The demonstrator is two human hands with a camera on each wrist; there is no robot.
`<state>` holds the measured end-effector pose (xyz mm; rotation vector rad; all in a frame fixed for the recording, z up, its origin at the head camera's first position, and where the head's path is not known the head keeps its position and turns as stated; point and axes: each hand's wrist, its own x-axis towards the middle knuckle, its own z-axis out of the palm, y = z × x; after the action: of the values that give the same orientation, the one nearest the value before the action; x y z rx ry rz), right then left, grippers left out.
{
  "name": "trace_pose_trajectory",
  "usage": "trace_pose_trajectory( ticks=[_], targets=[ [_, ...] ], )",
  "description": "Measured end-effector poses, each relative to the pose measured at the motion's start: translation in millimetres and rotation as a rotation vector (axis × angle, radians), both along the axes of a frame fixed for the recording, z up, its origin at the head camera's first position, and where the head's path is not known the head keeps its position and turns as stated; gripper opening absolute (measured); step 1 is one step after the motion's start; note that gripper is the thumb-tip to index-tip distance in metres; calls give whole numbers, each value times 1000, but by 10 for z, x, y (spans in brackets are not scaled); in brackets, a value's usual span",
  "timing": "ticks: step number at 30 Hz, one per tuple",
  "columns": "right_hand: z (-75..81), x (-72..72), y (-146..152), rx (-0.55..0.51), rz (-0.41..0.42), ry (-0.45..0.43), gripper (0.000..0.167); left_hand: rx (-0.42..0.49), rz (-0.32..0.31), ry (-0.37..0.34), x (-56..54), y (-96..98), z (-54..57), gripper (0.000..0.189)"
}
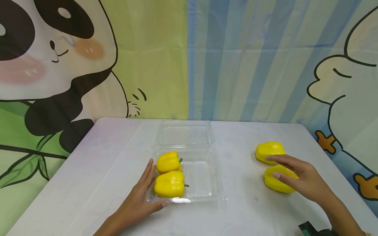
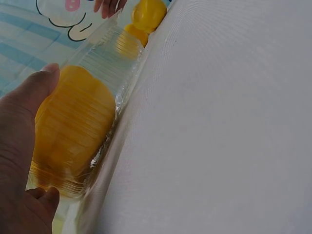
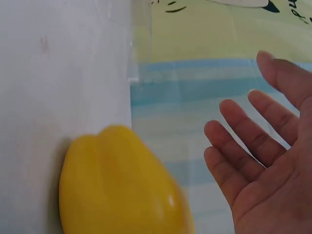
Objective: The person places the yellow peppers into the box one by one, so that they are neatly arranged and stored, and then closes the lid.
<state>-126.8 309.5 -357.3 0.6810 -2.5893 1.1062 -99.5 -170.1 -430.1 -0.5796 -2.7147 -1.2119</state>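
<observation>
My left hand [image 1: 138, 193] rests against the left side of a clear plastic clamshell box [image 1: 202, 173], its fingers along the left wall and its thumb by the front edge. Inside the box, on its left half, lie two yellow bell peppers, a rear one [image 1: 167, 163] and a front one [image 1: 169, 184]. In the left wrist view the front pepper [image 2: 73, 122] shows through the wall. My right hand [image 1: 305, 178] hovers with spread fingers over two more yellow peppers, a far one [image 1: 270, 151] and a near one [image 1: 279, 179], partly covering them. The right wrist view shows that palm [image 3: 273, 195] holding nothing, beside a pepper [image 3: 122, 185].
The box's clear lid [image 1: 186, 134] lies folded back behind it. A white table [image 1: 242, 216] carries everything, with a cartoon-printed curtain [image 1: 236, 65] at its far edge. A dark object [image 1: 316, 229] shows near the right wrist.
</observation>
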Motion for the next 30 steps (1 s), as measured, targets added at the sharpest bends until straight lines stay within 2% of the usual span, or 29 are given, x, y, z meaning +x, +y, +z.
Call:
trace_pose_trajectory(
  ticks=[7, 14, 18, 25, 30],
  targets=[
    [-85, 2, 244, -22, -52, -12, 42, -19, 7, 10, -7, -2, 7, 115],
    [-193, 10, 483, -111, -96, -52, 42, -18, 6, 11, -13, 6, 4, 115],
    [-238, -12, 582, -127, -123, -67, 44, -19, 8, 13, -11, -1, 12, 116],
    [-377, -55, 712, -66, -123, -208, 44, -8, 1, 3, -3, -4, 7, 116],
    [-457, -77, 767, 17, -151, -294, 48, -5, 5, -5, -2, 0, 10, 117]
  ],
)
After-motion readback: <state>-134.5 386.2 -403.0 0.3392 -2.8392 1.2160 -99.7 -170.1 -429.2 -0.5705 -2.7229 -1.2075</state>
